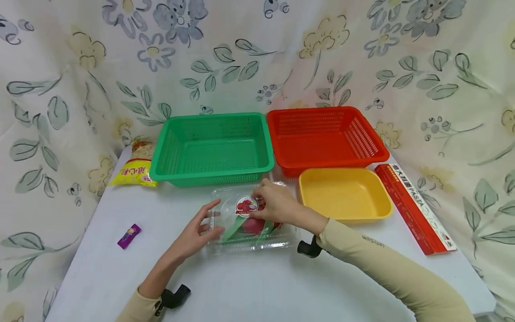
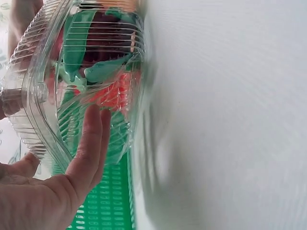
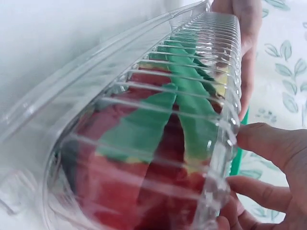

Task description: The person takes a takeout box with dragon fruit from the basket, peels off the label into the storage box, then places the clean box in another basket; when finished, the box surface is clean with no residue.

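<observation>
A clear plastic clamshell box (image 1: 227,246) lies on the table, holding red items with green leaf-like parts (image 3: 139,158), seen through its ribbed walls. On its lid is a round label (image 1: 246,206) with a red picture. At the box's left side, my left hand (image 1: 199,232) has its fingers and thumb spread. The left wrist view shows two nearly straight fingers (image 2: 91,143) against the box's side. My right hand (image 1: 277,201) is over the lid, its thumb and fingertips apart at the label's right edge. In the right wrist view, these fingers (image 3: 264,191) touch the lid's top edge.
Behind the box are a green basket (image 1: 209,176) and a red basket (image 1: 330,165). A yellow tray (image 1: 346,197) stands to the right, beside a long red pasta box (image 1: 416,208). At left are a yellow food packet (image 1: 134,172) and a small purple packet (image 1: 129,236).
</observation>
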`<state>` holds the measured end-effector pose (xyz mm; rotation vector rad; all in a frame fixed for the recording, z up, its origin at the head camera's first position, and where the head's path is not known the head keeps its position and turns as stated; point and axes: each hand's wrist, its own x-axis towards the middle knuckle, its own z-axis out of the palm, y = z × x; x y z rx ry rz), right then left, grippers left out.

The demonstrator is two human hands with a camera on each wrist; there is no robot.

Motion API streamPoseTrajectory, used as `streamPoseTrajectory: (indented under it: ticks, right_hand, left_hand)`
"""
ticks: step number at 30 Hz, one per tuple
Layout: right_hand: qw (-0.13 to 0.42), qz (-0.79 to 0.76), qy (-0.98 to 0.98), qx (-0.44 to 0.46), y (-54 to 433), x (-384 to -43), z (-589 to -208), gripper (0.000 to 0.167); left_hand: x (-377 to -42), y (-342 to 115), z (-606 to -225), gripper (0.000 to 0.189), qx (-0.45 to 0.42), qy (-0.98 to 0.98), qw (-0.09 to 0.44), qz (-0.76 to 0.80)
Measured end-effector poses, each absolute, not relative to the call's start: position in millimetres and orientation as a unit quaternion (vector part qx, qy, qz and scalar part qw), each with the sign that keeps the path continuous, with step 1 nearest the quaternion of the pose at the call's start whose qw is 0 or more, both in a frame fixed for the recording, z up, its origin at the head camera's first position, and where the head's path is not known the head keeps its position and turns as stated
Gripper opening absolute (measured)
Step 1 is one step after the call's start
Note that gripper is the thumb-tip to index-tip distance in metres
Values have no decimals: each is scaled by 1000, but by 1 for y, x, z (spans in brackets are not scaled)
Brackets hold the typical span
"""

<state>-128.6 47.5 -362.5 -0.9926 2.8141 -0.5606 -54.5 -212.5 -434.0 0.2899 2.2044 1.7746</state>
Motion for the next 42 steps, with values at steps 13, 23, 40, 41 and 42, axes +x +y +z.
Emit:
streamPoseTrajectory:
  ticks: [13, 23, 40, 41, 42]
  right_hand:
    - [76, -201, 915, -340, 34, -122, -376, 48]
    - [82, -230, 916, -319, 39, -118, -380, 49]
    - [90, -239, 916, -310, 41, -134, -357, 47]
    - [93, -239, 916, -309, 40, -134, -358, 47]
    - [97, -239, 916, -308, 40, -134, -359, 47]
  left_hand:
    - [-39, -220, -446, 68, 82, 760, 126, 632]
    - [-40, -215, -446, 68, 81, 759, 135, 632]
    - [-57, -211, -438, 69, 87, 756, 126, 637]
    - [-57, -211, -438, 69, 84, 755, 129, 637]
    - [-56, -212, -439, 69, 82, 755, 132, 637]
